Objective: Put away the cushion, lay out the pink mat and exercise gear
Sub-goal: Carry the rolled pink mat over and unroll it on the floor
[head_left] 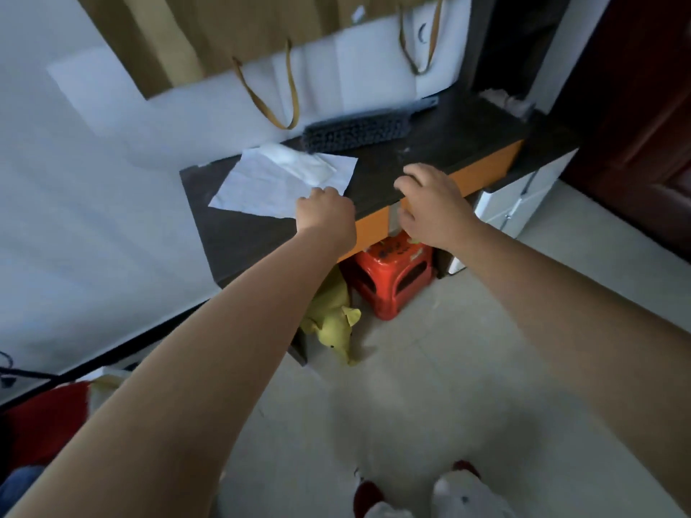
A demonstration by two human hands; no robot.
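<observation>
Two slippers [460, 491], white with red, are seen at the bottom edge and are partly cut off. At the lower left, something red [41, 416] and a bit of blue cloth [18, 484] are too cropped to be identified. Both bare forearms are stretched forward over the tiled floor [467, 368].

Under the desk [430, 143], a yellow plush toy [331, 319] lies on the floor, its upper part hidden by the left arm. Beside it stands a red stool [389, 278]; dark markings on its seat cannot be read.

The left hand [325, 214] is held knuckles-up at the desk's front edge, fingers curled down onto the near corner of a white sheet [276, 185]; whether the sheet is pinched cannot be told, as the fingertips are hidden. The right hand [430, 203] hovers at the orange-fronted edge, fingers loosely bent and spread, with nothing held.

Farther back, a folded white wrapper [299, 164] lies on the sheet, and a dark brush [359, 130] lies behind it, blurred. Against the wall lean two paper bags [336, 69], brown above and white below, with tan handles; their tops are cut off. No print on them is legible.

No cushion, pink mat or exercise gear can be made out.
</observation>
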